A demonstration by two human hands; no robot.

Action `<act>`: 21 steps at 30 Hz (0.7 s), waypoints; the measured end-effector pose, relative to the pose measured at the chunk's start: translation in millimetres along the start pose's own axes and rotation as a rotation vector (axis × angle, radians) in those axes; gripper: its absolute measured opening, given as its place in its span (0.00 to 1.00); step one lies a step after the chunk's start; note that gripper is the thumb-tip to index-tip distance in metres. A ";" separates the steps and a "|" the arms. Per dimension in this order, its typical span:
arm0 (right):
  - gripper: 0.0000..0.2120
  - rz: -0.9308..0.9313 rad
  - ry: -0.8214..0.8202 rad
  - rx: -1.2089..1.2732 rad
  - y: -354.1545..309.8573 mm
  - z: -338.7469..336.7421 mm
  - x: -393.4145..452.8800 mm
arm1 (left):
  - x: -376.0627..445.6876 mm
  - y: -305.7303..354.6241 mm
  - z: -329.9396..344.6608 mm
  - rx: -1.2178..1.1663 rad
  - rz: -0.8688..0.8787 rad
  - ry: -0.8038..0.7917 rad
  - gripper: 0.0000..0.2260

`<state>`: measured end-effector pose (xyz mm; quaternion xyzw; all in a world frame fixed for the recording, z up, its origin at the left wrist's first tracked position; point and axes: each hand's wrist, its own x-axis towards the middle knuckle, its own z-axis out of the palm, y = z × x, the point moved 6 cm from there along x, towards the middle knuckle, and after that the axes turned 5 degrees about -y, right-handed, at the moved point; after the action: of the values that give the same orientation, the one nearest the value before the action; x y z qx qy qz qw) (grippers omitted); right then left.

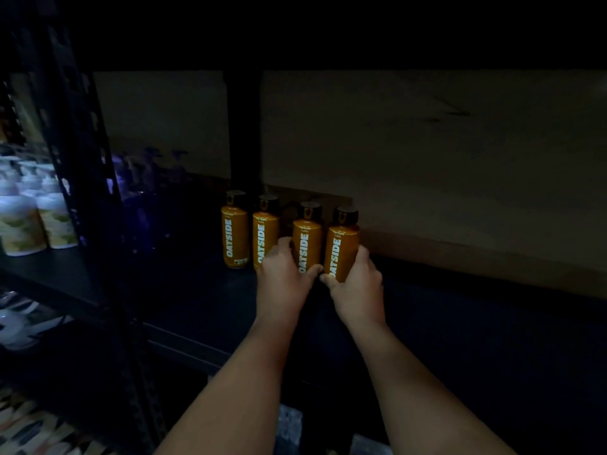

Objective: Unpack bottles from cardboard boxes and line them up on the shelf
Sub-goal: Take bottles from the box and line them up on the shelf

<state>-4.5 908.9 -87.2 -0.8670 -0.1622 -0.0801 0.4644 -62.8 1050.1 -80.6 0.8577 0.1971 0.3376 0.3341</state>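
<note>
The left hand (285,274) was curled around the lower body of the third orange bottle (307,238), while the right hand (356,277) gripped the fourth orange bottle (341,247) at the right end, both upright on the dark shelf (197,290). Two more orange bottles (234,229) stood just left. All were smooth cylinders with black caps and white "OATSIDE" lettering. Far left, white pump bottles (23,221) stood beyond a perforated black upright (82,159).
</note>
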 end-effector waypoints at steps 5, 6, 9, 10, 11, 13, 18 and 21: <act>0.39 -0.014 -0.016 -0.001 0.3 -0.7 -2.2 | -1.1 -8.3 -3.3 -0.043 -0.113 0.013 0.24; 0.41 -0.015 -0.024 -0.001 -0.1 -0.6 -3.2 | -1.5 -8.6 -3.8 -0.052 -0.115 0.019 0.25; 0.43 -0.024 -0.036 0.005 -1.8 -1.1 -4.7 | -1.6 -9.3 -6.1 -0.076 -0.113 0.039 0.26; 0.43 -0.031 -0.033 -0.002 -2.0 -1.9 -5.0 | -1.5 -10.1 -6.2 -0.079 -0.111 0.042 0.26; 0.41 -0.038 -0.029 -0.010 -2.3 -2.9 -5.4 | -1.7 -10.0 -6.7 -0.080 -0.109 0.046 0.26; 0.40 -0.050 -0.031 -0.016 -2.7 -3.3 -5.6 | -2.7 -8.9 -7.7 -0.086 -0.103 0.053 0.24; 0.40 -0.052 -0.048 -0.049 -5.3 -0.1 -4.8 | -5.1 -8.1 -9.1 -0.103 -0.086 0.064 0.21; 0.41 -0.065 -0.047 -0.054 -5.2 1.7 -4.1 | -3.6 -9.2 -7.7 -0.111 -0.086 0.066 0.23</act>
<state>-10.2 912.1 -85.3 -0.8752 -0.1989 -0.0792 0.4339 -71.8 1057.9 -84.5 0.8169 0.2257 0.3613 0.3889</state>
